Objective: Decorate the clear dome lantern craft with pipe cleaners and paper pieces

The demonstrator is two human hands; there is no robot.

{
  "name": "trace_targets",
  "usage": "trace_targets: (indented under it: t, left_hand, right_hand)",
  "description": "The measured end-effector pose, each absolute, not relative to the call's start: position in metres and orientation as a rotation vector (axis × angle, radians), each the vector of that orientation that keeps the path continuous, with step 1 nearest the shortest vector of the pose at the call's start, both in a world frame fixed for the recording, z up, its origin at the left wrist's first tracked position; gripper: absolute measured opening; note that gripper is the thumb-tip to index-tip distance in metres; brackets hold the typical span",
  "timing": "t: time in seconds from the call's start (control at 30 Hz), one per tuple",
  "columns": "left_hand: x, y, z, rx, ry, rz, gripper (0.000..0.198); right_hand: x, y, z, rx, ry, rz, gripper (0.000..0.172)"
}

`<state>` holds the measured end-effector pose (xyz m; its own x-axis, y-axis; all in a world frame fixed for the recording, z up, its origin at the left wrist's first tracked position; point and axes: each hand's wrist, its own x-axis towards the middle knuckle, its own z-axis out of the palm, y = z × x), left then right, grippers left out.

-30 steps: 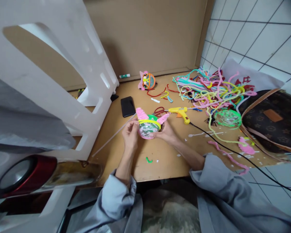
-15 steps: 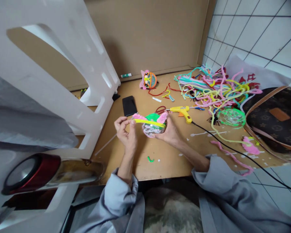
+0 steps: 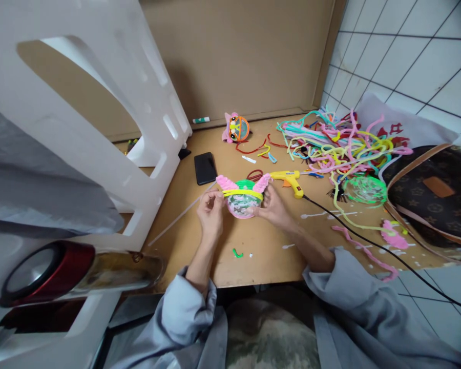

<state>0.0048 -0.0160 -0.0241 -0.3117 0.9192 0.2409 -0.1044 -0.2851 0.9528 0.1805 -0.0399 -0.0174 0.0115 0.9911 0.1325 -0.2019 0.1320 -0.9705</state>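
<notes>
White-tiled wall [image 3: 399, 56] to the right, brown board [image 3: 246, 56] behind, wooden table [image 3: 253, 271] below. Clear ball [image 3: 243, 206] sits between both hands, over the table's middle. Left hand [image 3: 211, 214]: thumb and fingertips pinched together on the left end of a yellow strip [image 3: 244, 193]. Right hand [image 3: 274, 207] clamped round the ball's right side, thumb across its front. Done: green cap [image 3: 246, 184] and two pink ears [image 3: 226, 183] in place. Strip spans the front; its left end seems unfixed, though bonding cannot be told. No eyes visible on this side, unlike the orange-banded figure [image 3: 238, 128] farther back. Glue gun [image 3: 290, 178] lies just beyond the right hand.
</notes>
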Motion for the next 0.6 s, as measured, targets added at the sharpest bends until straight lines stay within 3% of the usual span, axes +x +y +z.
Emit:
trace_targets:
  t: [0.2,0.6]
  left_hand:
    - [0.006,-0.018,-0.026,1.223,1.231,1.704,0.035]
    - [0.015,-0.022,-0.024,1.203,1.176,1.733,0.028]
  right_hand:
    - [0.187,-0.039,-0.007,-0.932,-1.125,1.328,0.058]
    - [0.191,-0.035,-0.028,-1.048,-1.155,1.106,0.042]
